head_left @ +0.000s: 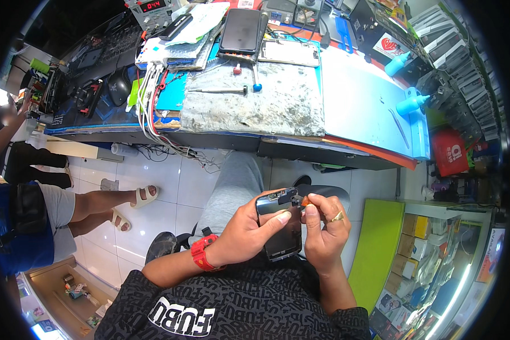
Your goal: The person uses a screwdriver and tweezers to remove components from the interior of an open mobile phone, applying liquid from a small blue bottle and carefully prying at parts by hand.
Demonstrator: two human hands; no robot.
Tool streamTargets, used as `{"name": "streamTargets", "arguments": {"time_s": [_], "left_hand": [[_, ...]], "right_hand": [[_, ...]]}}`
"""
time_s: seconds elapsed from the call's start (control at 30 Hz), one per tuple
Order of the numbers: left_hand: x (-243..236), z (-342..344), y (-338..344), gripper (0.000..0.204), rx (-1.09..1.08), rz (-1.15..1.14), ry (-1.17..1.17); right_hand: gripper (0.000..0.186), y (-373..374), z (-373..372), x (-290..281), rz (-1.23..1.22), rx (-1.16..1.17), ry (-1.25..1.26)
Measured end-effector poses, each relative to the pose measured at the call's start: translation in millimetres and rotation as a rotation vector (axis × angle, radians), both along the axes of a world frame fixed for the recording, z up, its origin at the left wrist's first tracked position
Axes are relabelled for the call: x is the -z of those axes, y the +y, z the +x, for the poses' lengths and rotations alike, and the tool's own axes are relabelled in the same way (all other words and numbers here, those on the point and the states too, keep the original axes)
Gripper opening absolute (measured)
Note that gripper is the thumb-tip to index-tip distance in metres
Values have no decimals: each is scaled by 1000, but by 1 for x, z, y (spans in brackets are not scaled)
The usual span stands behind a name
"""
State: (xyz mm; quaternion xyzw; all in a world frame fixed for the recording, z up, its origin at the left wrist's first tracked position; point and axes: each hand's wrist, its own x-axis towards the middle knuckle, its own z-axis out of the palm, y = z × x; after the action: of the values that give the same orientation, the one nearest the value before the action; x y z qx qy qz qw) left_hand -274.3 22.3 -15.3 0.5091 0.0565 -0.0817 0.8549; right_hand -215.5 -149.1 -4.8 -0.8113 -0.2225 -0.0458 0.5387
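Phone [286,241] with its insides partly showing sits in the left hand [249,226], held over the person's lap, just off the near edge of the tabletop [255,126]. From where I stand, the left thumb lies across the phone's face, and the other fingers are mostly hidden behind it, so that hand is closed around it. The right hand [326,229] is up by the phone's top right corner, thumb and pointing finger pinched tight on a small orange bit [305,201]; I cannot tell if the bit touches the phone. A red watch [203,254] is on the left wrist. On the tabletop, a dirty grey mat [289,107] reaches the near edge. A thin grey screwdriver [218,90] lies across its left half, and a blue-ended tool [256,79] points toward the near edge. To the right, a pale blue mat [362,90] has tweezers [399,127] near its right edge, with a blue bottle [412,105] just past them. By the grey mat's far edge, a black phone [241,31] lies face up, with a pale flat panel [289,51] at the far right corner. Farther back, a box with red lit numbers [153,12] stands at the tabletop's far edge.
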Motion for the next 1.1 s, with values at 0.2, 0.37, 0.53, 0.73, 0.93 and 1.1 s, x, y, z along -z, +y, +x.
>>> {"name": "streamTargets", "arguments": {"time_s": [0.2,0.37,0.53,0.73,0.93,1.1], "left_hand": [[5,1,2,40,2,-39,84],[-3,5,11,37,96,-95,252],[0,5,10,38,87,-68,242],[-6,8,9,36,102,-51,251],[-13,8,11,33,141,-25,259],[-8,6,9,32,164,53,208]], "right_hand": [[19,-11,-1,1,284,10,283],[19,-25,9,-1,492,-9,481],[17,-36,14,-1,534,-30,526],[15,-37,16,7,608,-51,576],[17,-26,24,12,695,-127,642],[25,-20,22,8,646,-150,627]]}}
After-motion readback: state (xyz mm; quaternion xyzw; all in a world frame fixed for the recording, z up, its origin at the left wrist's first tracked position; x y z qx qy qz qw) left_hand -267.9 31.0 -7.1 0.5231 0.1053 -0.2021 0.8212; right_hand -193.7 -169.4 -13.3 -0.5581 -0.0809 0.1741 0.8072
